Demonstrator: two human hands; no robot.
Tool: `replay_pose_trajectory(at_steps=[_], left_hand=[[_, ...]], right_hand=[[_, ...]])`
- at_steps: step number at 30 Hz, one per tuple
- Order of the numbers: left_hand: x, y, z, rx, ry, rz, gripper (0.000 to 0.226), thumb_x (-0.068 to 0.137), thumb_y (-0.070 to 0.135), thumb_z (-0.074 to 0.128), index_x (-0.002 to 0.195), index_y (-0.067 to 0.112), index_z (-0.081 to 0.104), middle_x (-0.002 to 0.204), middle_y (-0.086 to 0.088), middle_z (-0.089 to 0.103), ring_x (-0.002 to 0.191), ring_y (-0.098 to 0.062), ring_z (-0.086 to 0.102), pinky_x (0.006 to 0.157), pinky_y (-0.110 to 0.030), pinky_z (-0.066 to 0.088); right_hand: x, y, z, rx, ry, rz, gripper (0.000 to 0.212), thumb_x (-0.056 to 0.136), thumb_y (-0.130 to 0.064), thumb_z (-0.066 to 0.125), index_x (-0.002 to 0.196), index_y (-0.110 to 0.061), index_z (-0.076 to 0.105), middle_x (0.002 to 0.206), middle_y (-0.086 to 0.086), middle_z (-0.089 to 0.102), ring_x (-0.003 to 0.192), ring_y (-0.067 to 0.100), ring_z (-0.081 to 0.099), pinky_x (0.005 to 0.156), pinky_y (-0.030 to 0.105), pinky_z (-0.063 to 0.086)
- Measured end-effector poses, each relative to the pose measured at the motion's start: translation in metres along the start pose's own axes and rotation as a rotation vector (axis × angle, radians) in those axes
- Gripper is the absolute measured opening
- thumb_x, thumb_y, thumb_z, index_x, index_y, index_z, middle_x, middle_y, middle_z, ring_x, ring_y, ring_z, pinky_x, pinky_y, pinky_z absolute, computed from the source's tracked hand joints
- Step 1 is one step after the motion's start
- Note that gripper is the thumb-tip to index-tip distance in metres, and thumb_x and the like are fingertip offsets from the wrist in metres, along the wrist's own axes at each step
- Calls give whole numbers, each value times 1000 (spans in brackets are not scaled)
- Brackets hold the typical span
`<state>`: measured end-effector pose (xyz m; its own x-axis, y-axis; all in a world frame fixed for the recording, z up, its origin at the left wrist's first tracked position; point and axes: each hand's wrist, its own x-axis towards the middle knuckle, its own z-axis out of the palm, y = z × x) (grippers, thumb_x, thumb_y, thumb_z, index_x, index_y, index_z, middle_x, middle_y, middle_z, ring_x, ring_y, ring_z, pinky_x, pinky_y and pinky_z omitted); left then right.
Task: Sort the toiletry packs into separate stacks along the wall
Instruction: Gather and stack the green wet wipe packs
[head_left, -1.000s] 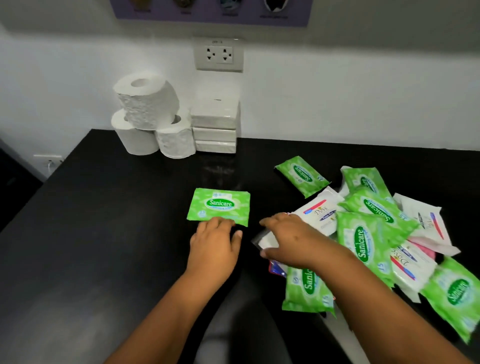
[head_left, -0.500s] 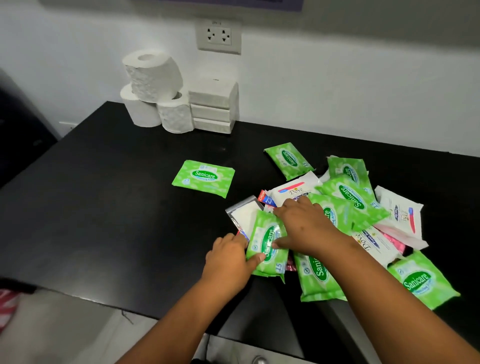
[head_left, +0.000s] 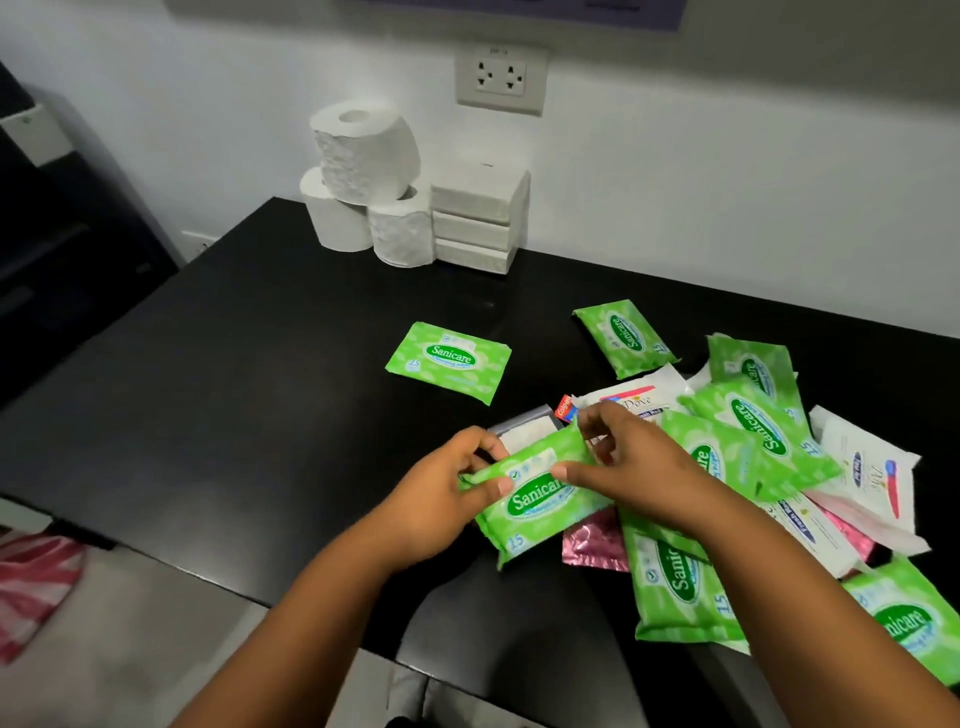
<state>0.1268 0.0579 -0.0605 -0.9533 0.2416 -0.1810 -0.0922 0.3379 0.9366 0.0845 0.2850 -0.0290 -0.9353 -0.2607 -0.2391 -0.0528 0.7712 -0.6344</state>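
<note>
You are pinching one green Sanicare wipes pack (head_left: 537, 493) with both your left hand (head_left: 447, 499) and right hand (head_left: 631, 465), above the black table (head_left: 234, 415).

green pack (head_left: 540, 499): glossy plastic | table (head_left: 249, 395): glossy black | toilet rolls (head_left: 363, 150): embossed paper

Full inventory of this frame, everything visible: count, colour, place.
Held Sanicare pack: 1, green, between both hands at front.
Lone Sanicare pack: 1, green, flat at table centre.
Other Sanicare packs: at least 6, green, in and around the right pile.
Dove packs: at least 3, white, in pile.
Pink packets: at least 2, partly buried.
Toilet rolls: 3, white, by wall.
White tissue packs: 3, stacked beside rolls.
Table: 1, black.
Wall socket: 1, white.
Left hand: grips pack.
Right hand: pinches pack.
</note>
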Motion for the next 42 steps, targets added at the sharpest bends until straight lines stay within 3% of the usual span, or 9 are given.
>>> replay_pose_trajectory(at_steps=[5,8,12,19,22,25,28,33,42], left_hand=[[12,7,-53,-241,20,-44,23,88,15,68,108,15,57,97,-9,66,86,-16,68,73,-31,57],[29,9,-79,-397,157,-135,35,87,10,66,116,12,47,103,-15,69,83,-18,69,60,-24,53],[54,6,-107,-331,175,-125,53,81,-5,68,122,17,42,107,-9,63,80,-9,69,60,-20,52],[111,-6,-140,-120,245,-65,37,79,-6,70,103,18,55,106,-9,65,90,-15,68,72,-25,57],[128,-11,-145,-48,240,-53,34,81,-5,69,109,11,57,101,-2,63,83,-6,62,67,-12,53],[138,-16,-148,-20,221,-49,31,84,-5,66,110,10,59,93,9,59,78,1,58,59,-4,47],[145,-27,-151,30,194,-52,31,85,-3,65,110,13,59,98,6,60,86,-4,61,62,-7,48],[148,-47,-149,176,157,-79,31,86,3,66,115,14,61,114,-4,59,102,-11,59,76,-17,50],[166,-32,-157,481,99,-111,29,73,10,75,96,20,59,112,-11,51,98,-24,60,87,-33,51]], right_hand=[[20,-16,16,636,-195,27,33,80,-14,76,110,-11,62,99,8,72,87,21,71,74,31,55],[40,-33,36,842,-76,84,24,83,-5,70,105,-2,61,101,18,71,83,24,70,64,29,56],[76,-52,51,1048,135,222,29,84,-3,70,109,-4,57,96,15,73,76,20,72,55,25,54],[139,-62,68,918,354,299,37,81,-15,76,111,-7,58,95,14,71,77,17,69,61,26,51],[157,-65,70,797,418,303,38,80,-19,78,112,-10,59,90,11,67,76,16,66,60,25,49],[165,-67,70,711,437,317,39,80,-22,78,112,-12,60,95,11,68,84,21,70,71,35,57],[170,-69,71,579,449,321,43,81,-24,77,118,-12,60,96,8,67,88,21,68,81,40,57],[170,-65,80,401,434,340,41,85,-28,71,122,-15,59,108,4,64,97,20,63,81,31,51],[171,-58,68,178,404,336,58,80,-41,74,129,-18,55,126,10,45,107,23,57,90,26,43]])
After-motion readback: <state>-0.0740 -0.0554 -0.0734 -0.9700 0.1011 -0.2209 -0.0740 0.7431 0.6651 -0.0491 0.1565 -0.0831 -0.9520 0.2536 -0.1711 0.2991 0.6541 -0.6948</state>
